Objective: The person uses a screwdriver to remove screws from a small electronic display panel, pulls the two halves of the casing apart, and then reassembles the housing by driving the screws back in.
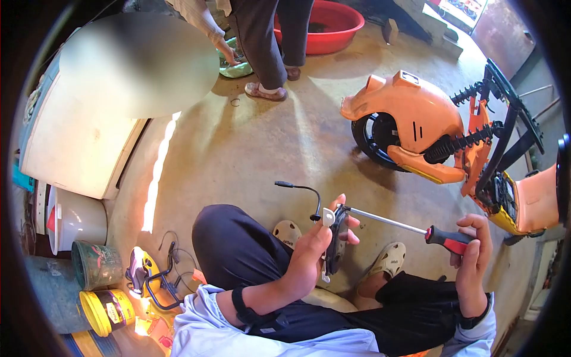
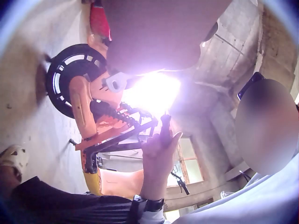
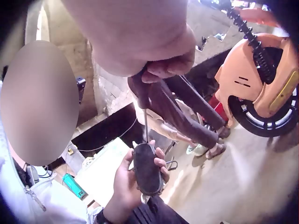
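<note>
My left hand (image 1: 306,247) grips a flat black oval unit (image 1: 337,241), held up above the lap. A pale metal bracket (image 1: 328,217) sits at its edge, and a thin black cable with a plug (image 1: 284,184) sticks out beyond it. The right hand (image 1: 470,265) holds a screwdriver (image 1: 449,239) by its red and black handle, with thumb and fingers around the end. Its long shaft points left, the tip right at the unit's upper edge. In the right wrist view the smooth dark face of the oval unit (image 3: 147,170) shows, fingers along its sides.
An orange two-wheeler (image 1: 425,116) with exposed shock absorbers lies to the right. Another person (image 1: 256,35) bends near a red basin (image 1: 336,27) at the back. Buckets (image 1: 110,312) and a yellow and black part with loose cables (image 1: 143,273) are at the left.
</note>
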`<control>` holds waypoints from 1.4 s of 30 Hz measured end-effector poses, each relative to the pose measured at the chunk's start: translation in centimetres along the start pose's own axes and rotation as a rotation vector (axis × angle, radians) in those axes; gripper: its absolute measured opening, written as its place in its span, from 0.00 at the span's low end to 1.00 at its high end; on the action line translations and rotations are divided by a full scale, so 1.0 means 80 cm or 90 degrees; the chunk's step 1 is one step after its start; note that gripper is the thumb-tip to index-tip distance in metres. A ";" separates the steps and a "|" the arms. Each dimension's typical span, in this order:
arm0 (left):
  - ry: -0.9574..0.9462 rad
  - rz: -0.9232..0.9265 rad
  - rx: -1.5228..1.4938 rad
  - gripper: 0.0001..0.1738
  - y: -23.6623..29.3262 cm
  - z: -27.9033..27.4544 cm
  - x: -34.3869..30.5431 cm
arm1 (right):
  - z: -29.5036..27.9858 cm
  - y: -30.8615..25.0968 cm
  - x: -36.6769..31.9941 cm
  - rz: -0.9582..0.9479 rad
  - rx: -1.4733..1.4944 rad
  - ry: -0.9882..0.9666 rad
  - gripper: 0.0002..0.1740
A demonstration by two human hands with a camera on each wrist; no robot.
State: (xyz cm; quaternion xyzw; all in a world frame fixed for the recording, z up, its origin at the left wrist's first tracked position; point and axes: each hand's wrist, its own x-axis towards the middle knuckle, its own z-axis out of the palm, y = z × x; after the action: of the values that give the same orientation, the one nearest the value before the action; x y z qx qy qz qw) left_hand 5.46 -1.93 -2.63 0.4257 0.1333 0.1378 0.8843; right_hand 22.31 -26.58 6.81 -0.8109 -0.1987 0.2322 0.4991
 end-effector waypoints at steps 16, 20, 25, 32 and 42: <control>0.024 0.046 0.026 0.45 -0.002 0.001 0.001 | 0.020 0.018 0.016 -0.294 0.041 0.033 0.28; 0.020 0.091 0.057 0.46 -0.003 -0.003 0.001 | 0.025 0.010 0.016 -0.207 0.146 0.004 0.28; -0.014 0.141 0.114 0.46 -0.003 -0.007 0.002 | 0.009 0.009 0.023 -0.063 0.153 -0.054 0.30; -0.023 0.168 0.146 0.45 0.000 -0.001 -0.003 | 0.016 -0.005 0.025 -0.170 0.231 -0.018 0.28; -0.062 0.188 0.085 0.40 -0.010 -0.008 -0.001 | 0.021 0.000 0.030 -0.160 0.228 -0.011 0.32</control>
State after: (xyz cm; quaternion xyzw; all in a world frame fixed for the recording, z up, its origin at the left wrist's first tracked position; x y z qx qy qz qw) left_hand 5.27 -1.96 -3.62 0.5045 0.0351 0.2362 0.8297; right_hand 23.27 -24.07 5.73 -0.6760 -0.2577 0.2066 0.6588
